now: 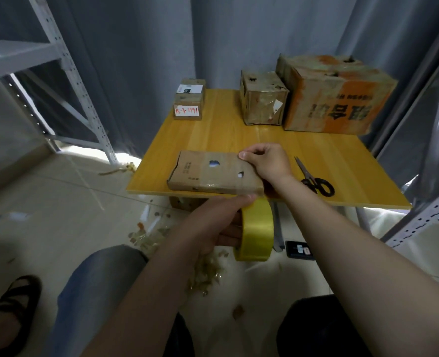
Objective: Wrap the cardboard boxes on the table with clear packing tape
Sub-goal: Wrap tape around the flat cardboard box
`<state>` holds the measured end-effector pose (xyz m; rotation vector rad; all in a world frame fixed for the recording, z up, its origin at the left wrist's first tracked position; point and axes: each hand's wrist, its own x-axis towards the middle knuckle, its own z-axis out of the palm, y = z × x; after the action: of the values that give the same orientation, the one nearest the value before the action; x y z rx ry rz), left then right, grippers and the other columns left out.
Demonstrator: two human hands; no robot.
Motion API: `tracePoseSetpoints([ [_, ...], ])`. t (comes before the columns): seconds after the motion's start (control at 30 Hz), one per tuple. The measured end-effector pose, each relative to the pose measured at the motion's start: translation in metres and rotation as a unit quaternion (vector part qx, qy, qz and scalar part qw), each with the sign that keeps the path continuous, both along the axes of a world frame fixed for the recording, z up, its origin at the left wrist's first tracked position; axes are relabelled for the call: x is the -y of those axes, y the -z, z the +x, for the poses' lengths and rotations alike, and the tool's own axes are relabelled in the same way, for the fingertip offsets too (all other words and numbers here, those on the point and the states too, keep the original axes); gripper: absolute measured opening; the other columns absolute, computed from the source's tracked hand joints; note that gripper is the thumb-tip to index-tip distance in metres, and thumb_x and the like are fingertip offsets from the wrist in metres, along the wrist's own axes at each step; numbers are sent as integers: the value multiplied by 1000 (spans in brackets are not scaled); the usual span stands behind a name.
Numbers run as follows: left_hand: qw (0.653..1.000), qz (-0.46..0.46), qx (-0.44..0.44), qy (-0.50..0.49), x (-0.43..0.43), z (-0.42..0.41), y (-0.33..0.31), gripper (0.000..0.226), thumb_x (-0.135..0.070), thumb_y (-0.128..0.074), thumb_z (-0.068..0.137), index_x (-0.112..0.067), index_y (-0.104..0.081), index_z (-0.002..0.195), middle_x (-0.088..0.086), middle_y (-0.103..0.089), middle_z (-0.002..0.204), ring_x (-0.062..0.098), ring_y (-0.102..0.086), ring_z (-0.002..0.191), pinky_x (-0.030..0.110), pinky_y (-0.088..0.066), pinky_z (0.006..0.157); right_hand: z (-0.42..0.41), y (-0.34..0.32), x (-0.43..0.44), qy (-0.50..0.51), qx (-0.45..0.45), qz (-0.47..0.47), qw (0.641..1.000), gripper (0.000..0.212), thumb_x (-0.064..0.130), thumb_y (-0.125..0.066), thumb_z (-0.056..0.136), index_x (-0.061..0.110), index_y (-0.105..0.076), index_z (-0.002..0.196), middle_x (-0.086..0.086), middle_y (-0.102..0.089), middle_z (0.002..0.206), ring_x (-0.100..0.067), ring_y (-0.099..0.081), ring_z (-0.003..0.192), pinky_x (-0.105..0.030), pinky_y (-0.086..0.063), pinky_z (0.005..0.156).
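Flat box (pixel 208 176) with two torn holes; right grip (pixel 267 163) clasps its end, left grip (pixel 213 228) grasps yellowish tape roll (pixel 258 228).

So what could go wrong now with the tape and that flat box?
1. The flat box lies right at the near edge of the table. Pulling the tape roll, which the left hand grips below that edge, might drag the box off unless the right hand holds it firmly.
2. The scissors lie by the right forearm, so a bump could knock them off.
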<state>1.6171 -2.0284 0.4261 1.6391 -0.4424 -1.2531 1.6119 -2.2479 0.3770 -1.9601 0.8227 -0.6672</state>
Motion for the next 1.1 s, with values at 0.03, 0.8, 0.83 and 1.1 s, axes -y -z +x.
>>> tracePoseSetpoints([
  [0.03, 1000, -5, 0, 0, -3, -1, -1, 43, -45, -63, 99, -13, -66, 128, 14, -78, 107, 28, -76, 92, 35, -60, 73, -3, 0, -3, 2, 8, 0, 1000, 11, 37, -81, 87, 33, -79, 77, 17, -76, 82, -5, -71, 85, -38, -57, 84],
  [0.8, 999, -4, 36, 8, -21, 8, 1, 46, -45, -62, 100, -5, -67, 123, 19, -76, 109, 30, -76, 94, 32, -60, 69, -5, -18, -14, 43, -21, -50, 998, 11, 45, -81, 84, 35, -80, 80, 19, -75, 94, -4, -65, 98, -41, -55, 93],
  [0.83, 999, -5, 31, 8, -21, 8, 2, 45, -44, -62, 100, -6, -67, 123, 19, -76, 109, 30, -76, 94, 32, -60, 69, -6, -19, -14, 41, -24, -52, 998, 11, 45, -81, 84, 36, -80, 80, 19, -75, 94, -4, -65, 98, -40, -55, 93],
  [1.1, 1000, -4, 24, 1, -19, 11, 11, 42, -44, -62, 100, -6, -69, 119, 17, -77, 107, 31, -76, 97, 38, -62, 80, -3, -11, -11, 47, -42, -70, 996, 12, 52, -82, 80, 41, -79, 76, 20, -76, 93, -5, -66, 100, -45, -55, 94],
])
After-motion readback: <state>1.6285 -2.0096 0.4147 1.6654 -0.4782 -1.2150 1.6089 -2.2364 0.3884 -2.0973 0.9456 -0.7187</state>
